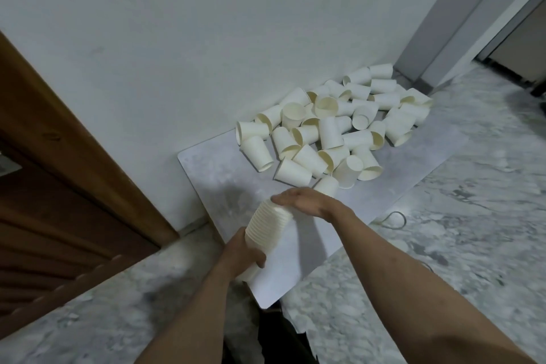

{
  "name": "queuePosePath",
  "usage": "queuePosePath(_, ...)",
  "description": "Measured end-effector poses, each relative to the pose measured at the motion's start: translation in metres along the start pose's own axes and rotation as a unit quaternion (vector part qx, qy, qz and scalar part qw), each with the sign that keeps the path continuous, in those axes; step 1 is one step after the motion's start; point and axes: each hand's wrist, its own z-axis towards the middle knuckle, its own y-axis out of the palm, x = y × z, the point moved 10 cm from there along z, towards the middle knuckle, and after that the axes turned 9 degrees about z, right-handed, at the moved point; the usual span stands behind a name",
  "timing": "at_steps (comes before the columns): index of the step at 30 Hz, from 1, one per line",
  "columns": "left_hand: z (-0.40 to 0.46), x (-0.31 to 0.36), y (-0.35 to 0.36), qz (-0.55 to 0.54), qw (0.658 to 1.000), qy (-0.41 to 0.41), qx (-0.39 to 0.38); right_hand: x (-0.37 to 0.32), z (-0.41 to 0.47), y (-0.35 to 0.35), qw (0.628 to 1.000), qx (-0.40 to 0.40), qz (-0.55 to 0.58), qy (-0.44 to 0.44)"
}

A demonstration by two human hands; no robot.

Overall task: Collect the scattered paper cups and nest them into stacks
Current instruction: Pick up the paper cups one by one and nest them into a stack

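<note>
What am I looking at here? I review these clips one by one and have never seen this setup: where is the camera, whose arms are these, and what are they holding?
There is no machine: a person wears a wide-angle camera on the head, looking down at their own bare arms. The left hand grips the lower part of a tilted stack of nested paper cups. The right hand lies flat over the stack's top end. Beyond them a pile of loose cups lies against the white wall, on a pale board over a marbled floor. A brown wooden door stands to the left.
</note>
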Motion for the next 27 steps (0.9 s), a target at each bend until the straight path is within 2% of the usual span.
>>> queuePosePath(1,0.002,0.002,0.000,-0.011,1.000,-0.003,0.003,-0.002,0.005,-0.019,0.998,0.053,-0.015,-0.029)
queuePosePath(3,0.007,0.007,-0.001,-0.023,1.000,-0.008,0.016,-0.003,0.013,-0.048,0.976,0.133,-0.156,-0.076)
queuePosePath(5,0.011,0.012,-0.004,-0.034,0.999,-0.015,0.030,0.005,0.019,-0.055,0.943,0.126,-0.295,-0.090)
queuePosePath(7,0.017,0.019,-0.003,-0.044,0.998,-0.022,0.040,0.025,0.027,-0.056,0.923,0.091,-0.365,-0.082)
queuePosePath(10,0.025,0.026,0.002,-0.045,0.998,-0.028,0.047,0.048,0.037,-0.056,0.904,0.070,-0.415,-0.075)
queuePosePath(15,0.030,0.032,0.005,-0.038,0.996,-0.037,0.066,0.057,0.044,-0.042,0.844,0.045,-0.525,-0.103)
queuePosePath(18,0.029,0.036,0.008,-0.040,0.996,-0.042,0.063,0.053,0.046,-0.042,0.827,0.020,-0.550,-0.111)
queuePosePath(21,0.028,0.036,0.011,-0.042,0.996,-0.045,0.066,0.045,0.040,-0.044,0.795,0.007,-0.592,-0.129)
queuePosePath(23,0.024,0.035,0.014,-0.041,0.996,-0.044,0.068,0.048,0.039,-0.043,0.796,0.006,-0.593,-0.122)
queuePosePath(27,0.013,0.026,0.018,-0.060,0.995,-0.043,0.073,0.062,0.030,-0.026,0.821,-0.019,-0.559,-0.117)
